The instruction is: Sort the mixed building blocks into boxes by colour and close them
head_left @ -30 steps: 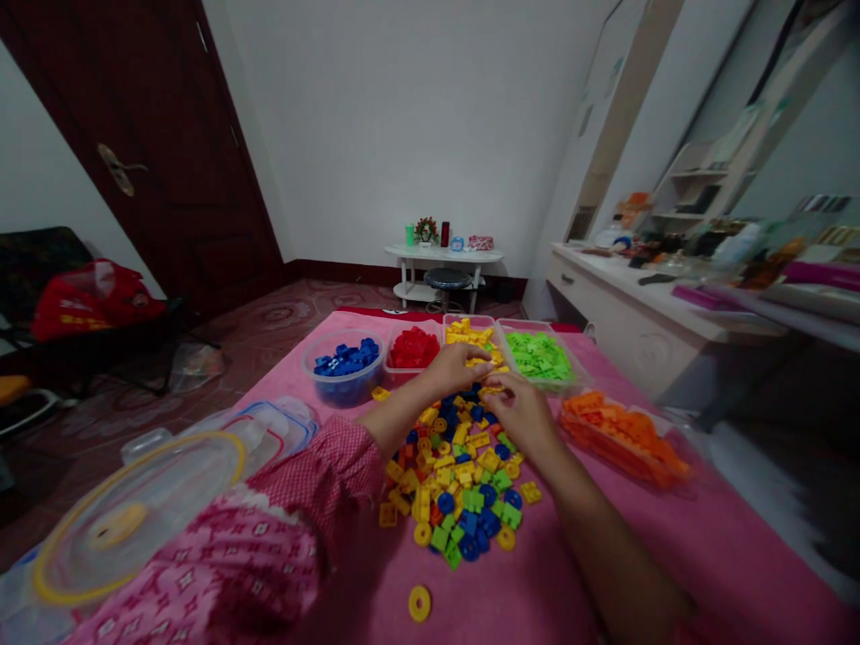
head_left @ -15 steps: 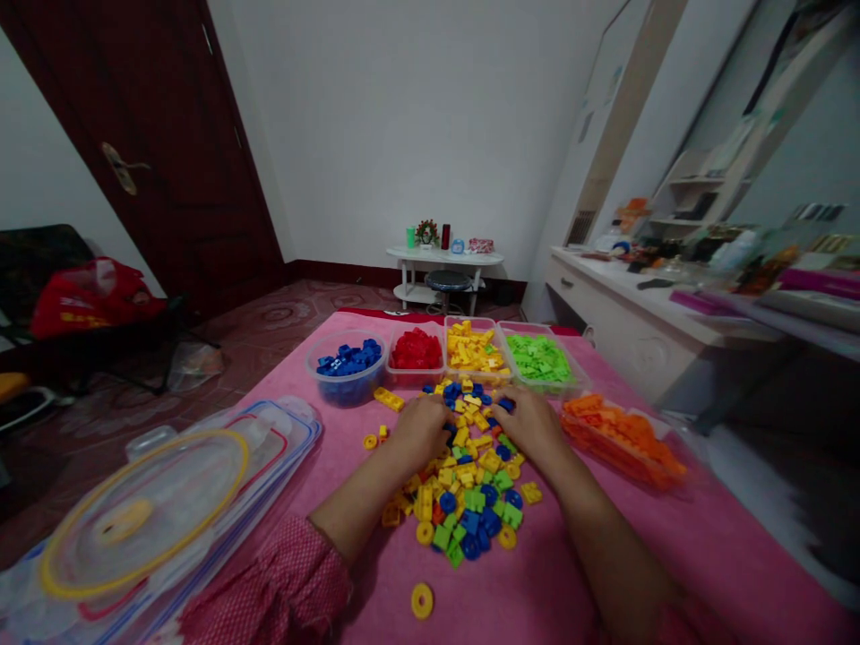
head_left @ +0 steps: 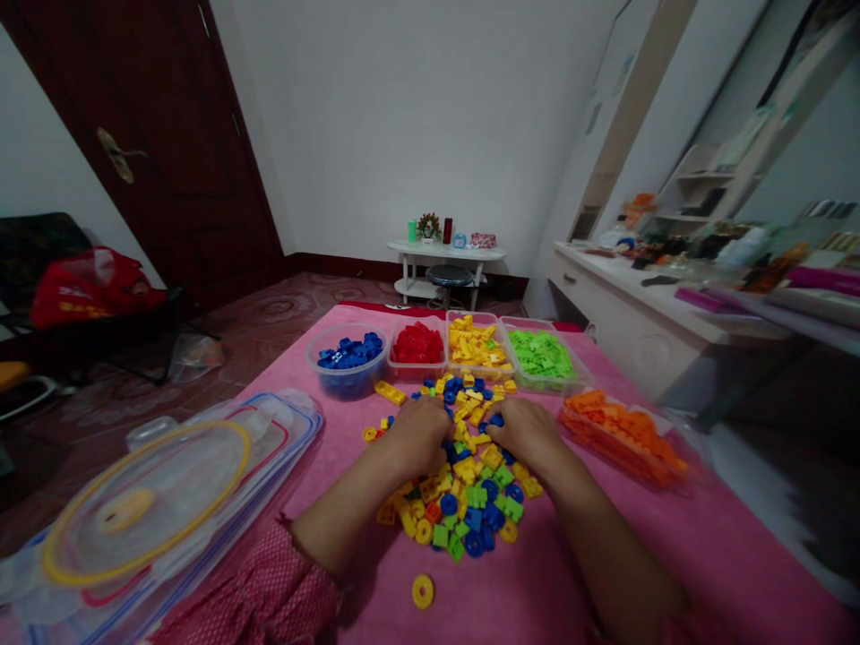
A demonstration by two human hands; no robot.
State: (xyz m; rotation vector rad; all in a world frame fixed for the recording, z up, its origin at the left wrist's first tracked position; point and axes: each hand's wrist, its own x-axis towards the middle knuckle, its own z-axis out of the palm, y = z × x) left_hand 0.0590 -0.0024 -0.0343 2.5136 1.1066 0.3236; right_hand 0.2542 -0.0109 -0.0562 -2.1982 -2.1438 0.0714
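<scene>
Head view: a dark red door (head_left: 154,116) stands at left, and a table (head_left: 511,591) with a pink cover fills the foreground. A white desk (head_left: 605,296) is at right. Clear lids (head_left: 167,502) lie overlapped on the table's left side. Yellow characters on the red bag (head_left: 94,287) are too blurred to read. A row of clear tubs (head_left: 349,390) holds blue, red, yellow and green bricks; a separate tub (head_left: 622,461) at right holds orange ones. The mixed brick pile (head_left: 470,475) spreads on the cover, nearer than the row. The left hand (head_left: 425,434) has its fingers curled down into it; the right hand (head_left: 528,432) has bent fingers at its right edge, beside blue pieces. Whether either grips a piece, I cannot tell. One yellow ring (head_left: 423,591) lies apart, nearest the camera.
</scene>
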